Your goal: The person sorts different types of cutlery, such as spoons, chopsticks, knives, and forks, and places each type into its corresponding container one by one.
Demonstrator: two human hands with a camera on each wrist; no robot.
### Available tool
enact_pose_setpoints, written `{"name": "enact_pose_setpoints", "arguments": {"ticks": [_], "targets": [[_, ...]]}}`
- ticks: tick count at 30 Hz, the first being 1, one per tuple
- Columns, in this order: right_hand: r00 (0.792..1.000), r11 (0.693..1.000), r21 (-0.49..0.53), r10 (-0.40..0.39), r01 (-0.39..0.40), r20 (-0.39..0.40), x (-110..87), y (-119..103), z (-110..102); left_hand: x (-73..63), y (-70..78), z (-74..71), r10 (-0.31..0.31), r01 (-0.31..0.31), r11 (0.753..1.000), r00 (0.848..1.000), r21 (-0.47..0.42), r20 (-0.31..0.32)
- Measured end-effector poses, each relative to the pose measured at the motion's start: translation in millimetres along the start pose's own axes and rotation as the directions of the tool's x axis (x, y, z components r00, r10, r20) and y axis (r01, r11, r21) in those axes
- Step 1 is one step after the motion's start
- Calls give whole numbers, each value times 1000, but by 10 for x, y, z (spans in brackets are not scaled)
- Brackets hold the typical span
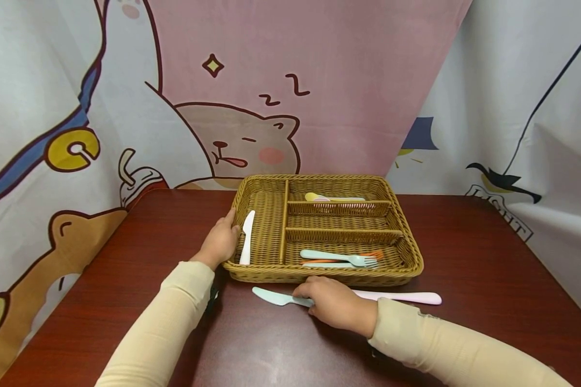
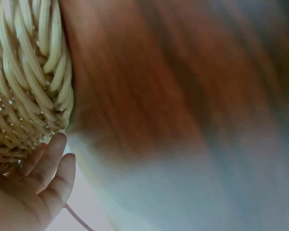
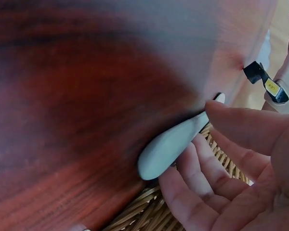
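Note:
My right hand pinches a mint-green knife low over the table in front of the basket. In the right wrist view the knife's rounded handle shows between thumb and fingers. A pale pink handle lies beyond that hand, its other end hidden behind the hand. At the left side of the woven basket, my left hand holds the rim. Its fingers lie against the outer weave in the left wrist view. A white knife rests in the basket's long left compartment.
Dividers split the basket's right side into three compartments. The front one holds a mint fork among orange and mint cutlery; the back one holds a yellow spoon and other pale pieces. A printed curtain hangs behind the dark red table.

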State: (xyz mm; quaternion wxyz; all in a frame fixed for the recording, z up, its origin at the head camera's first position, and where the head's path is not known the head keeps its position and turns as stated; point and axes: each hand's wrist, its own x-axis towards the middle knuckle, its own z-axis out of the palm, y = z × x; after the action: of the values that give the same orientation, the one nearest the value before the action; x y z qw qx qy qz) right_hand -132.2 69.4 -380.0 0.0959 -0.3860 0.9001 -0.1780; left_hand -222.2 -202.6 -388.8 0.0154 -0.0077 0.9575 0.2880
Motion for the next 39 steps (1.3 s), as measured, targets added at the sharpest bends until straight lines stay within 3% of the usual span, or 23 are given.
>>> {"name": "enact_pose_setpoints", "arguments": {"ticks": [15,22,30,34,39], "targets": [[998,998,44,47,-49,49,44,19,3,-6,5,-5,-2,2,1000,1000,-4,6],[995,986,152,56,-68,78,63,30,-12,-7,7,-4,-1,1,1000,1000,-4,7],[997,974,225,16,-31,69,50,36,-61,-4,14,-1,-3,3,1000,1000,-10,5],[998,956,294,-10,-7,54,50,20,-101,-3,13,1,0,0,1000,1000,-15,2],[998,908,418,-19,-6,55,69,-27,-172,-8,-3,0,12,-12,1000,1000,-7,-5]]}}
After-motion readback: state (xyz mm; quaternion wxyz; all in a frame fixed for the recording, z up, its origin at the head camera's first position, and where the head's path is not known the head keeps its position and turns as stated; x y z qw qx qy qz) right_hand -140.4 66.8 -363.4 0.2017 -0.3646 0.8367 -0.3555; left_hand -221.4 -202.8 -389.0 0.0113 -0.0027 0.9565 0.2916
